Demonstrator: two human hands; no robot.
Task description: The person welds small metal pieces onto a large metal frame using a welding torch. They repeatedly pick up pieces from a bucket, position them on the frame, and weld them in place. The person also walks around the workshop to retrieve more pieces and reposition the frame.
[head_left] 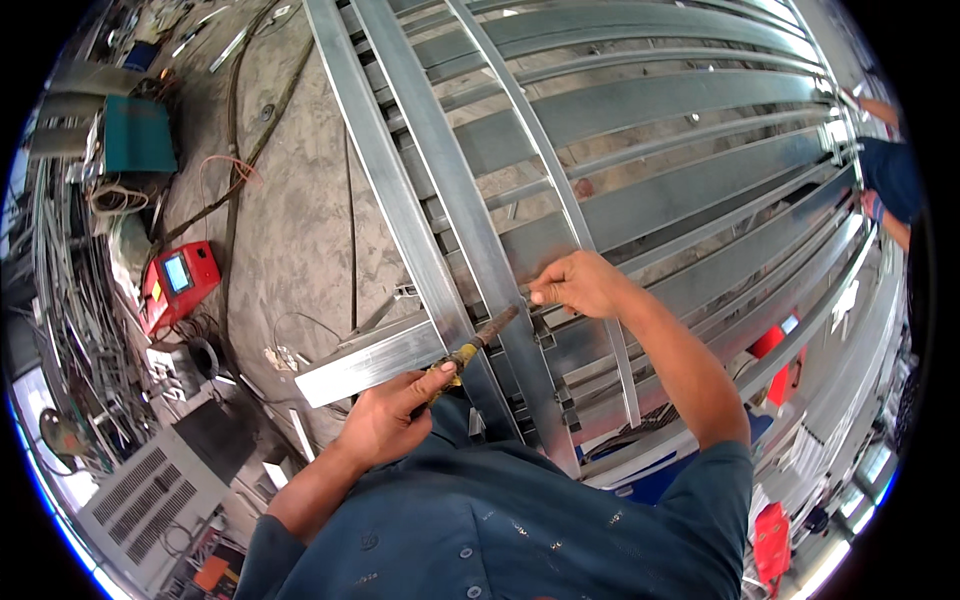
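Observation:
My left hand (388, 420) is wrapped round the yellow-and-black handle of a welding torch (492, 330). Its brownish, worn nozzle points up and right over two long steel bars (462, 215). Just beyond the nozzle's tip is my right hand (588, 284), thumb and fingers pinched together. Whatever sits between those fingers is too small to make out. Below both hands spreads a large frame of grey metal slats (640, 215), crossed by a thin metal strip (535, 130). A short bright flat bar (370, 365) sticks out to the left of the frame.
To the left, a red machine with a lit screen (180, 280) stands on the concrete floor, near a teal box (140, 135) and dark cables (232, 200). A grey vented cabinet (140, 500) is lower left. Another person (890, 180) reaches onto the frame's far right edge.

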